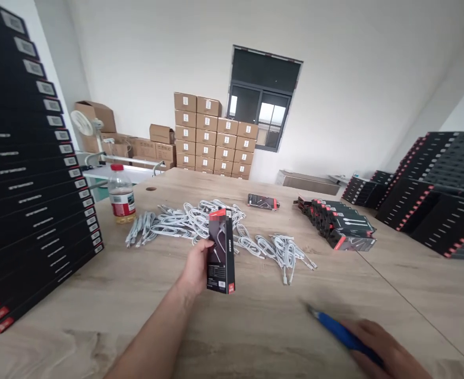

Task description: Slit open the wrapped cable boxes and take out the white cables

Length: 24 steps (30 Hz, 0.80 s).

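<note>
My left hand (195, 266) grips a slim black retail box (221, 258) with a red top, held upright above the middle of the wooden table (255, 326). At the lower right, my right hand (377, 345), slightly blurred, is closed around a blue tool (340, 330) whose narrow tip points up and left. Behind the held box lie coiled white cables (188, 218), with another bunch (289, 255) to its right. One black box (262, 201) lies flat farther back.
Tall stacks of black boxes (30, 173) rise at the left, with more stacks (437, 195) at the right. A row of black boxes (342, 223) lies right of the cables. A bottle with a red cap (122, 197) stands back left. Cartons (216, 139) line the wall.
</note>
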Motion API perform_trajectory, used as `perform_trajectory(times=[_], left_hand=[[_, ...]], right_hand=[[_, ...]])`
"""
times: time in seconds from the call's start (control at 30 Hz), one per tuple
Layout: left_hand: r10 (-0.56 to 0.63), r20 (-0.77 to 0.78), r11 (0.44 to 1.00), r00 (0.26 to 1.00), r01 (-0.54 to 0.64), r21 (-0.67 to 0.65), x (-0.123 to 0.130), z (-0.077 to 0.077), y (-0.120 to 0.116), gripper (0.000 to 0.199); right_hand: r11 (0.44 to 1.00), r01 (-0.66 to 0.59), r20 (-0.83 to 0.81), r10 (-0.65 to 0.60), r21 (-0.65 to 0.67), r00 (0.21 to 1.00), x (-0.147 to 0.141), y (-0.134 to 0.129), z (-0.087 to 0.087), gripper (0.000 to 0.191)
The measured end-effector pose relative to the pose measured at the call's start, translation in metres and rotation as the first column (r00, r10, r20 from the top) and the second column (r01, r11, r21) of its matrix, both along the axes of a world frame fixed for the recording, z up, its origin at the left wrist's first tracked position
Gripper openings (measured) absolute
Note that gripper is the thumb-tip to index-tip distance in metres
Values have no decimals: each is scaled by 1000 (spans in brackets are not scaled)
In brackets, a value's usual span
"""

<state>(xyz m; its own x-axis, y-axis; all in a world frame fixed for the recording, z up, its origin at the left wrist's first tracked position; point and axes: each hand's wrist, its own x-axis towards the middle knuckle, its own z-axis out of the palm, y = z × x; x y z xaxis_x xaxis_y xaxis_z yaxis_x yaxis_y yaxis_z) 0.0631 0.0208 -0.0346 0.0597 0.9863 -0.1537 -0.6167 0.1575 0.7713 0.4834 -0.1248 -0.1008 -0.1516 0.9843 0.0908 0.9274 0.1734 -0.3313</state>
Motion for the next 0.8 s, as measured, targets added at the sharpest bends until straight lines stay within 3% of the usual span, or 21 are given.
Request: perform_trajectory(times=[0.1,0.17,0.2,0.3,0.37,0.4,0.43,0.47,0.5,0.53,0.57,0.67,0.73,0.8], left_hand=[[24,-248,991,968,11,136,9,1,-6,24],[84,-420,966,904,30,257,13,6,-14,28],[124,-498,946,858,49,320,15,8,-18,27],[240,-673,875,699,145,462,21,15,-31,26],[295,-742,835,602,214,506,23,16,-35,28],[317,-763,820,564,240,519,23,16,-36,29],[339,-780,808,526,262,528,23,15,-36,29],[365,-794,796,486,279,536,21,13,-34,30],[392,-808,786,441,296,543,18,12,-32,30],[421,-819,778,389,309,547,15,10,-29,31],[452,-827,772,334,318,550,12,8,-26,32],[556,-802,729,216,337,596,6,4,-21,29],[638,-748,661,184,367,654,10,4,-24,38],[697,-700,594,154,422,685,20,5,-31,70]], right_hand=[[970,195,45,-203,143,978,87,2,-13,38],[947,264,119,-287,181,950,111,13,-12,35],[937,284,175,-320,204,931,109,20,-6,35],[909,284,259,-366,305,894,52,46,25,37],[936,232,84,-262,265,961,-16,63,53,45],[974,151,-71,-140,170,988,-52,71,67,51],[999,9,-266,3,44,964,-88,79,77,58],[979,-188,-460,131,-80,878,-121,87,84,60],[912,-380,-615,212,-155,759,-151,95,87,58],[858,-479,-725,210,-185,656,-177,102,86,55],[854,-497,-803,185,-154,567,-198,109,81,51],[945,-327,-932,128,10,339,-240,120,50,38],[975,-203,-954,144,92,262,-253,120,29,35],[974,-156,-946,202,166,254,-258,115,17,31]])
